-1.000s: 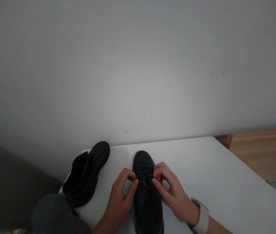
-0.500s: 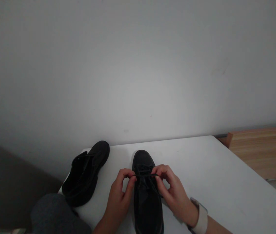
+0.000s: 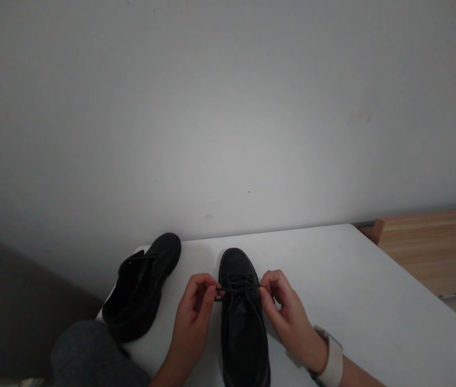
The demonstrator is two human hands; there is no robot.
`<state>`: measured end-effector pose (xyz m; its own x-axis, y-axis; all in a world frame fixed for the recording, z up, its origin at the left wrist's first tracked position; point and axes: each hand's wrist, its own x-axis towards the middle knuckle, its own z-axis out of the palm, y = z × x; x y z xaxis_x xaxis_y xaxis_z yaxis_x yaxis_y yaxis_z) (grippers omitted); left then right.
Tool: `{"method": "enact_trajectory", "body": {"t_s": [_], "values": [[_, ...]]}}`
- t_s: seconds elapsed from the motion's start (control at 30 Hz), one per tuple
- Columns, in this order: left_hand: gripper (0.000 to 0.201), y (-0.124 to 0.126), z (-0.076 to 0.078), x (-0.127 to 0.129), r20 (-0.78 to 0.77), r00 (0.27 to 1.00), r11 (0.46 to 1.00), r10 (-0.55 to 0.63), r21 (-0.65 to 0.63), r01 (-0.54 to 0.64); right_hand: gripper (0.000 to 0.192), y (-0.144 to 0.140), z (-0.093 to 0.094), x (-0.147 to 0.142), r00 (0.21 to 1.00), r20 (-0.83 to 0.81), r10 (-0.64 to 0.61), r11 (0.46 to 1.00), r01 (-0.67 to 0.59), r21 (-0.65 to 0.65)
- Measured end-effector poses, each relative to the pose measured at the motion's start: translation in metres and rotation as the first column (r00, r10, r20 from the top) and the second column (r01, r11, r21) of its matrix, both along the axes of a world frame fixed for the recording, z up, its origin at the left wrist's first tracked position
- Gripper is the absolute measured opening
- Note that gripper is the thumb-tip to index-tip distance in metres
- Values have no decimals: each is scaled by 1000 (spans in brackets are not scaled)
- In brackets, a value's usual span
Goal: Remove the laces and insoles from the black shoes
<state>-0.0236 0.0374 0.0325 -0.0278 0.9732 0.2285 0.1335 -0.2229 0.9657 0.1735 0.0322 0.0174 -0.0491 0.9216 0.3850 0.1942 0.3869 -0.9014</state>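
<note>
Lace is thin, soft and light; your left hand and right hand pinch its ends with closed fingers, above the black shoe on the counter. Hold it near the eyelets.

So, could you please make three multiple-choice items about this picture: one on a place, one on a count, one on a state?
1. Where does the second shoe lie?
A. left of the laced shoe, near the table corner
B. on the wooden floor
C. on top of the laced shoe

2. How many black shoes are on the table?
A. one
B. two
C. three

3. What do the hands do with the lace?
A. rest flat, apart from it
B. left hand and right hand pinch it taut across the shoe
C. one hand lifts the shoe

Key: 1 A, it lies on the table's left corner; 2 B, two show; 3 B, the lace runs straight between both pinches.
</note>
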Motion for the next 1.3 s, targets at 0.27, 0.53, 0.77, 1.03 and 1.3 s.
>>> {"method": "enact_trajectory", "body": {"t_s": [0.27, 0.53, 0.77, 1.03, 1.3], "values": [[24, 0, 1, -1, 68, 998, 1000, 2, -18, -1, 16, 4, 6, 2, 992, -115, -59, 998, 58, -8], [37, 0, 4, 1, 141, 990, 996, -30, -76, 41, 19, 4, 5, 0, 973, -227, -36, 998, 22, -64], [40, 1, 1, -2, 179, 984, 992, -8, -119, 30, 15, 5, 8, 1, 965, -262, -1, 999, -13, -52], [43, 0, -5, -7, 168, 985, 985, 22, -172, 7, 23, 5, 9, -2, 946, -323, -4, 996, -26, -91], [42, -3, 3, -6, 159, 986, 986, -38, -154, 62, 32, 2, 11, -1, 928, -374, -4, 981, -69, -181]]}}
